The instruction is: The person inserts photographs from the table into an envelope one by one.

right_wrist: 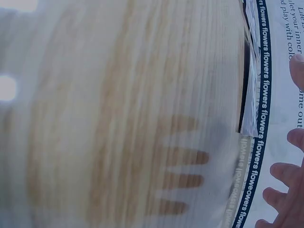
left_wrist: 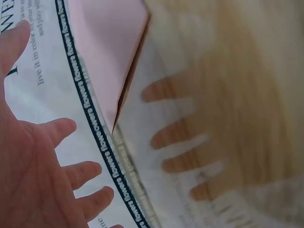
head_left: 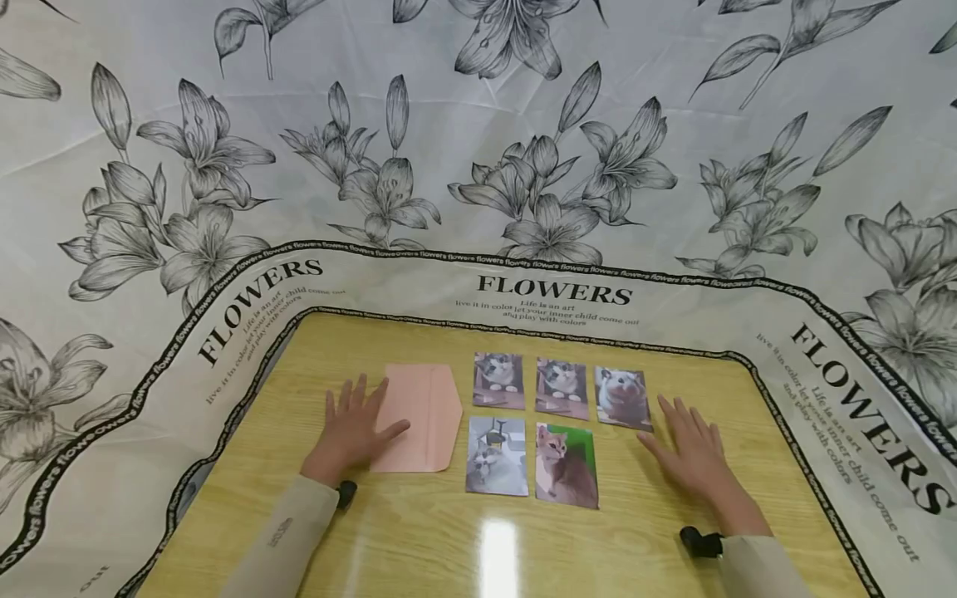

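My left hand [head_left: 350, 429] has its fingers spread at the left edge of a pink envelope [head_left: 411, 415], its thumb over the paper; whether it touches is unclear. In the left wrist view the envelope [left_wrist: 109, 42] lies beyond that hand [left_wrist: 38, 175]. Spread fingers also show on my right hand [head_left: 691, 448], which holds nothing and is right of the photo cards. The nearest card, a white rodent photo [head_left: 623, 397], lies up and left of it. Two alike cat photos [head_left: 498, 380] [head_left: 561, 387], a grey-toned cat photo [head_left: 497, 456] and a brown cat photo [head_left: 566, 465] lie between the hands.
A glossy wooden table [head_left: 643, 540] carries the envelope and cards, and reflects a bright light near its front. White cloth [head_left: 419, 278] printed with flowers and lettering surrounds the table's back and sides. Black straps sit at both wrists.
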Action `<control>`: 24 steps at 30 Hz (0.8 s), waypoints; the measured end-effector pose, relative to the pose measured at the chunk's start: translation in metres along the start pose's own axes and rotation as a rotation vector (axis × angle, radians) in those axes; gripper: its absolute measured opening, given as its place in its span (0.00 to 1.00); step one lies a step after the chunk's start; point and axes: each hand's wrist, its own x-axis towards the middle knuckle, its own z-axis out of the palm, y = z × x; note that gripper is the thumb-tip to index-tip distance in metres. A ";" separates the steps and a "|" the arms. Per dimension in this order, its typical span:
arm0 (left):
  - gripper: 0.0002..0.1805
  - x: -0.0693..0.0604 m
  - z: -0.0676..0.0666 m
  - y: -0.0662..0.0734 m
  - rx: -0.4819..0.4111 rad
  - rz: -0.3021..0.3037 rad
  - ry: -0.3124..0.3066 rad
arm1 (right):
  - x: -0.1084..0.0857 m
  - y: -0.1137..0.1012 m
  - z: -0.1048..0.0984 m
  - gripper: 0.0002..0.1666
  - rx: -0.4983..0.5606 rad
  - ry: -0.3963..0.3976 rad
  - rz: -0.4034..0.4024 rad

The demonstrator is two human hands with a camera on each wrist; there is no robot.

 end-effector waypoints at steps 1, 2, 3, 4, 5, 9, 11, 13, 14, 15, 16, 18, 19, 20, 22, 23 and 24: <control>0.53 0.000 0.001 0.002 0.003 -0.004 -0.010 | 0.002 0.000 0.000 0.55 0.002 -0.006 0.001; 0.53 0.000 0.001 0.004 0.007 -0.008 -0.020 | 0.004 0.000 0.000 0.55 0.003 -0.010 0.001; 0.53 -0.001 0.002 0.005 0.011 -0.013 -0.028 | 0.006 -0.001 0.000 0.55 0.002 -0.015 0.002; 0.53 -0.001 0.002 0.007 0.013 -0.016 -0.032 | 0.008 0.000 0.001 0.55 0.000 -0.018 0.002; 0.53 -0.002 0.003 0.009 0.016 -0.020 -0.034 | 0.009 0.000 0.001 0.55 0.000 -0.022 0.003; 0.54 -0.003 0.006 0.018 0.047 -0.043 -0.037 | 0.016 0.001 0.004 0.54 -0.017 -0.017 -0.002; 0.55 -0.004 0.006 0.024 0.070 -0.066 -0.035 | 0.019 0.002 0.006 0.54 -0.023 -0.011 0.000; 0.55 -0.006 0.007 0.031 0.095 -0.096 -0.034 | 0.021 0.001 0.006 0.54 -0.028 -0.007 0.007; 0.56 -0.007 0.007 0.034 0.104 -0.114 -0.035 | 0.022 0.001 0.007 0.55 -0.029 -0.008 0.014; 0.56 -0.008 0.007 0.037 0.114 -0.130 -0.038 | 0.022 0.001 0.007 0.55 -0.031 -0.009 0.020; 0.57 -0.009 0.007 0.040 0.112 -0.144 -0.039 | 0.024 0.001 0.008 0.55 -0.032 -0.012 0.027; 0.58 -0.010 0.008 0.045 0.119 -0.165 -0.045 | 0.025 0.000 0.008 0.56 -0.032 -0.019 0.040; 0.59 -0.010 0.008 0.048 0.122 -0.174 -0.051 | 0.026 0.000 0.008 0.56 -0.032 -0.021 0.045; 0.59 -0.010 0.009 0.050 0.128 -0.180 -0.056 | 0.027 0.000 0.008 0.56 -0.034 -0.023 0.050; 0.60 -0.010 0.011 0.054 0.132 -0.187 -0.058 | 0.028 0.000 0.009 0.56 -0.035 -0.024 0.056; 0.61 -0.011 0.012 0.056 0.134 -0.188 -0.057 | 0.028 0.000 0.009 0.57 -0.036 -0.023 0.058; 0.61 -0.011 0.012 0.058 0.136 -0.189 -0.058 | 0.029 0.001 0.010 0.57 -0.036 -0.022 0.062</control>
